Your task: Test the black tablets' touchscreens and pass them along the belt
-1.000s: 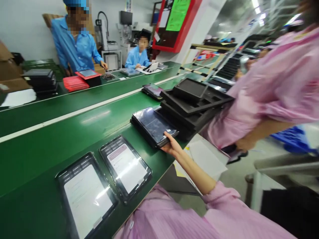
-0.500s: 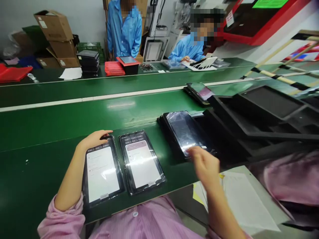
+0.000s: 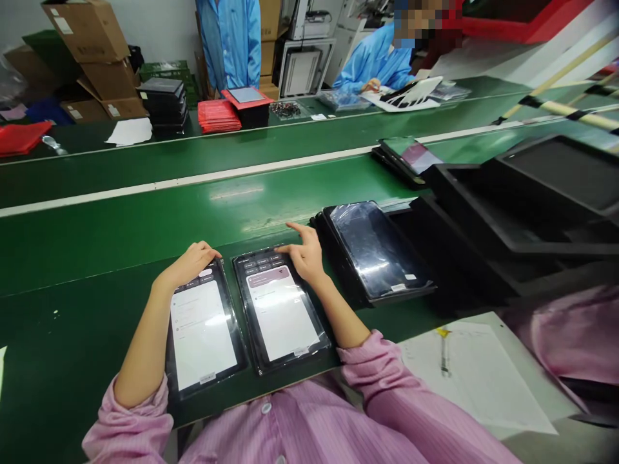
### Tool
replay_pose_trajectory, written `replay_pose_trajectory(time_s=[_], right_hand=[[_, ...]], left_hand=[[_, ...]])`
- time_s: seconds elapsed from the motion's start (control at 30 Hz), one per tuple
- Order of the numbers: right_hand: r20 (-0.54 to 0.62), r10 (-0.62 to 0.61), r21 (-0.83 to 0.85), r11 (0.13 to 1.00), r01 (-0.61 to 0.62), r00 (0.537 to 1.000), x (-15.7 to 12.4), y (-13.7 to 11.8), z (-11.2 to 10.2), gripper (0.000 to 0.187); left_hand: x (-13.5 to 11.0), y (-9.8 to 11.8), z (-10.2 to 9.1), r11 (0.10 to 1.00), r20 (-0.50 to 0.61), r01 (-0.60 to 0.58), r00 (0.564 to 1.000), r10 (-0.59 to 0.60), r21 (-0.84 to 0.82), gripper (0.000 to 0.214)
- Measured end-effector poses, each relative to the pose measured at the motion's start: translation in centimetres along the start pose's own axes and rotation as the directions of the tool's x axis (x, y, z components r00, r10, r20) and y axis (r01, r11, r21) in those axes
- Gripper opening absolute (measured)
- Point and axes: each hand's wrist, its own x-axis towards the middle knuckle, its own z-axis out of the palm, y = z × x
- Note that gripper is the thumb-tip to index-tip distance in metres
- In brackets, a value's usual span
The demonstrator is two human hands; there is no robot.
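Two lit tablets in clear film lie side by side before me on the dark green bench. My left hand [image 3: 196, 263] rests across the top end of the left tablet [image 3: 206, 335], its fingers reaching to the top right corner. Over the upper right corner of the right tablet [image 3: 283, 319] is my right hand [image 3: 305, 254], forefinger stretched out past the edge and another finger at the top of the screen. Neither hand is closed round a tablet. Both screens show dark tiles above a white panel. A stack of dark-screened tablets [image 3: 377, 248] lies just right of my right hand.
Black trays [image 3: 527, 212] are piled at the right, near another person's pink sleeve [image 3: 575, 335]. More tablets [image 3: 406, 158] lie on the green belt [image 3: 193, 206]. Papers [image 3: 483, 374] and a pen lie at lower right. Two people in blue coats [image 3: 229, 45] are across the belt.
My right hand has moved left from the dark tablet stack to the top of the right lit tablet. My left hand stays at the left tablet's top. The view has shifted slightly.
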Motion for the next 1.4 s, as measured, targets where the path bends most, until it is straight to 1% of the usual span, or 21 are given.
replay_pose_trajectory(time_s=[0.07,0.13,0.2,0.3,0.33,0.4,0.57,0.67,0.77,0.87,0.9,0.93,0.97,1.0,1.03,1.1,1.17,1.23,1.27,1.33,1.4], right_hand=[[-0.126,0.140,0.123,0.985,-0.124,0.982,-0.3,0.2,0.1,0.048],[-0.128,0.276,0.229,0.943,-0.243,0.952,-0.5,0.8,0.5,0.049],[-0.011,0.425,0.299,0.865,-0.403,0.905,-0.7,1.5,1.1,0.050],[0.185,0.620,0.369,0.675,-0.638,0.763,-0.8,2.5,1.9,0.055],[0.227,0.649,0.386,0.624,-0.679,0.726,-0.8,2.6,2.0,0.057],[0.269,0.671,0.407,0.571,-0.712,0.691,-0.9,2.7,2.0,0.058],[0.256,0.685,0.397,0.569,-0.720,0.682,-1.0,2.3,1.6,0.056],[0.276,0.693,0.461,0.513,-0.724,0.666,-1.0,2.0,1.6,0.054],[0.314,0.675,0.649,0.360,-0.670,0.667,-0.9,1.3,1.7,0.055],[0.418,0.574,0.791,0.151,-0.593,0.704,-0.6,0.4,1.5,0.059],[0.443,0.536,0.804,0.117,-0.584,0.718,-0.5,0.1,1.4,0.062],[0.448,0.513,0.804,0.128,-0.581,0.732,-0.4,0.0,1.3,0.065],[0.430,0.508,0.789,0.192,-0.584,0.747,-0.4,-0.1,1.2,0.066],[0.394,0.515,0.747,0.303,-0.591,0.761,-0.3,0.0,1.0,0.065],[0.338,0.529,0.673,0.442,-0.593,0.779,-0.3,0.1,0.8,0.064],[0.212,0.509,0.449,0.707,-0.546,0.834,-0.5,0.4,0.4,0.059],[0.152,0.404,0.257,0.865,-0.431,0.902,-0.7,0.6,0.1,0.054],[0.175,0.270,0.181,0.937,-0.300,0.947,-0.8,0.5,0.0,0.050],[0.199,0.218,0.159,0.955,-0.251,0.955,-0.9,0.5,0.0,0.047],[0.231,0.167,0.117,0.973,-0.198,0.958,-1.0,0.3,0.1,0.042],[0.221,0.152,0.121,0.976,-0.181,0.963,-1.0,0.4,0.0,0.043]], left_hand=[[0.4,0.2,0.1,0.998,0.002,-0.012,1.000,0.012,0.064,0.058],[0.9,0.4,0.2,0.988,0.000,-0.021,1.000,0.021,0.155,0.060],[1.3,0.5,0.1,0.970,-0.007,-0.037,0.999,0.040,0.241,0.063],[1.4,0.7,-0.3,0.968,-0.002,-0.072,0.997,0.075,0.241,0.063],[1.3,0.8,-0.6,0.972,0.006,-0.076,0.997,0.077,0.222,0.063],[0.9,1.0,-1.0,0.978,0.027,-0.058,0.998,0.053,0.202,0.064],[-0.3,2.3,-0.6,0.982,0.082,-0.018,0.997,0.002,0.189,0.062],[-0.5,3.1,0.7,0.971,0.140,-0.024,0.990,-0.010,0.239,0.062],[-0.4,3.3,2.0,0.952,0.155,-0.034,0.988,-0.014,0.304,0.061],[-0.1,3.0,2.8,0.939,0.139,-0.038,0.990,-0.011,0.343,0.060],[-0.1,2.7,2.9,0.934,0.120,-0.044,0.993,0.001,0.356,0.060],[0.0,2.3,2.9,0.928,0.095,-0.048,0.995,0.013,0.370,0.060],[0.0,1.7,2.7,0.922,0.068,-0.044,0.998,0.019,0.384,0.059],[0.0,1.1,2.4,0.921,0.047,-0.032,0.999,0.015,0.389,0.059],[0.0,0.4,2.0,0.926,0.042,-0.019,0.999,0.003,0.376,0.058],[-0.1,-1.1,0.7,0.952,0.079,-0.007,0.997,-0.018,0.306,0.059],[-0.1,-2.3,-0.6,0.975,0.135,-0.021,0.991,-0.009,0.220,0.063],[-0.2,-2.7,-1.7,0.984,0.184,-0.038,0.983,0.006,0.172,0.068],[-0.2,-2.7,-2.0,0.985,0.206,-0.041,0.978,0.006,0.167,0.069],[-0.2,-2.3,-2.5,0.986,0.250,-0.042,0.968,0.001,0.159,0.070],[-0.3,-1.8,-2.8,0.989,0.273,-0.029,0.962,-0.012,0.146,0.072]])
